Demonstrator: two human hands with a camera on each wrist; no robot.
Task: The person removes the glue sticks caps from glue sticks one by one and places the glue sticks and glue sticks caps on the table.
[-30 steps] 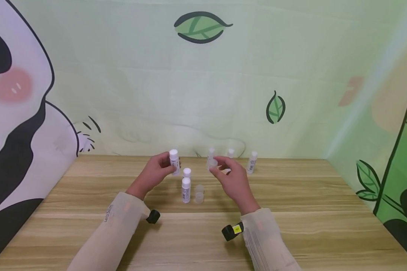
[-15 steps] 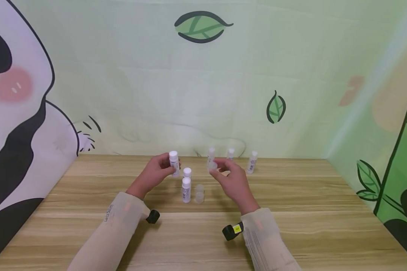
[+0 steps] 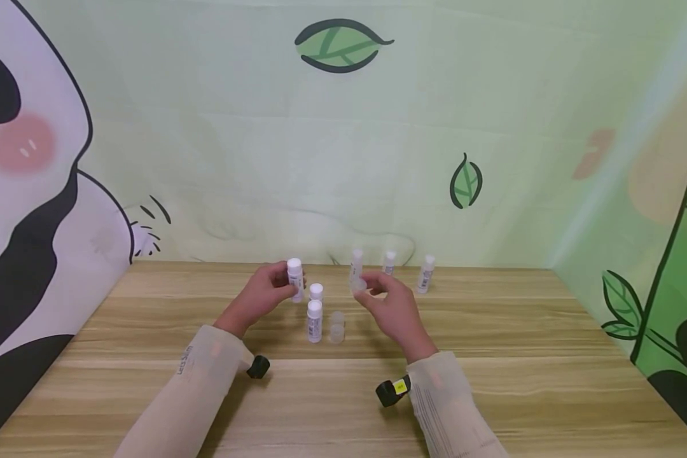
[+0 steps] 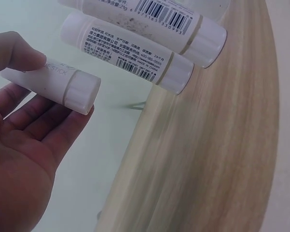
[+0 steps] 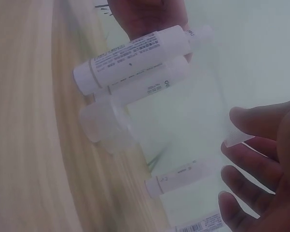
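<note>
My left hand [image 3: 261,291] grips a white glue stick [image 3: 295,280] upright between thumb and fingers; in the left wrist view "STICK" shows on its side. Whether its base touches the table cannot be told. My right hand [image 3: 394,305] pinches a small translucent cap [image 3: 359,284] with thumb and index finger; its ribbed wall [image 5: 239,137] shows in the right wrist view. Between the hands, one glue stick [image 3: 315,321] stands in front of another glue stick [image 3: 316,291]. Two translucent caps [image 3: 336,334] sit beside them, one behind the other.
Along the back of the wooden table [image 3: 343,407] stand three more glue sticks: one behind the right hand's cap [image 3: 357,261], one partly hidden by that hand [image 3: 389,259], and one to its right [image 3: 426,275]. A printed backdrop [image 3: 240,159] rises directly behind the table.
My left hand has lowered its glue stick slightly. My right hand has brought the cap a little lower too. The standing glue sticks and the two caps on the table stay put.
</note>
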